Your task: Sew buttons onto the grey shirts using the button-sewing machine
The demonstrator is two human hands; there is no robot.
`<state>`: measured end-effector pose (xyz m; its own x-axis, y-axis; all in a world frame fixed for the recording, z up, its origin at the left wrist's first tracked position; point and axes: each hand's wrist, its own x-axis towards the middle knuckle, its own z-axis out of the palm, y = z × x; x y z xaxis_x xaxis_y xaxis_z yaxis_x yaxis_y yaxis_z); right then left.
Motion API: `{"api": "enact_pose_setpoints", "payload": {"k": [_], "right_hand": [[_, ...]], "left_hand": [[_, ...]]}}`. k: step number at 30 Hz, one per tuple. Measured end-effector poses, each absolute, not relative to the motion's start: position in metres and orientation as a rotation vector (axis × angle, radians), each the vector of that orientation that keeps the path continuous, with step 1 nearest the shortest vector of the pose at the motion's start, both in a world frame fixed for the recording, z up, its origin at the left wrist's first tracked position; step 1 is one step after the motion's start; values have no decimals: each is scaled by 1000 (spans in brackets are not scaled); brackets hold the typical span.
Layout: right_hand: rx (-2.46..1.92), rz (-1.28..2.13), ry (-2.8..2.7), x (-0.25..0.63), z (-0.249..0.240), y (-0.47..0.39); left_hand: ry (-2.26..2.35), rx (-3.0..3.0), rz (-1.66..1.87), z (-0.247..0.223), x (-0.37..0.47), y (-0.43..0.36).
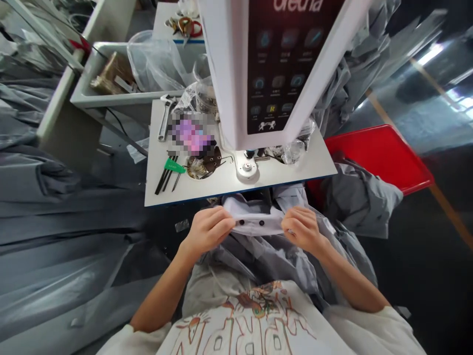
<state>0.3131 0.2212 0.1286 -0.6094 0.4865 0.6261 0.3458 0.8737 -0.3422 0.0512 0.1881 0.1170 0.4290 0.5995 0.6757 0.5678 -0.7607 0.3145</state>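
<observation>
Between my two hands a light grey garment [258, 228] is stretched by its band, with two dark snap buttons [252, 223] showing along it. My left hand [211, 228] pinches the band's left end, fingers curled. At the right end my right hand [302, 228] is closed on the same band in a pinch. The rest of the garment hangs down over my lap, below the table's front edge. Just beyond it stands the white machine [236, 98] with a dark touch panel [288, 64], its small round lower die [247, 167] above the tabletop.
On the white table [162, 197] lie an adjustable wrench [164, 121], green-held hex keys [174, 165] and a recess of small metal parts [199, 168]. A red tray [384, 153] with grey cloth is at right. Grey fabric piles [66, 256] fill the left.
</observation>
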Motion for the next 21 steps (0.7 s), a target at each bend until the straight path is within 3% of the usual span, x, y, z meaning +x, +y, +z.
{"api": "enact_pose_setpoints", "payload": {"k": [7, 14, 21], "right_hand": [[-724, 79, -2290, 319, 101, 219], [-778, 60, -2253, 329, 87, 203], [-1233, 199, -2365, 355, 53, 236]], "left_hand": [[1176, 2512, 1372, 101, 44, 177], [1440, 2438, 1196, 85, 34, 162], [1542, 2193, 1779, 96, 23, 138]]}}
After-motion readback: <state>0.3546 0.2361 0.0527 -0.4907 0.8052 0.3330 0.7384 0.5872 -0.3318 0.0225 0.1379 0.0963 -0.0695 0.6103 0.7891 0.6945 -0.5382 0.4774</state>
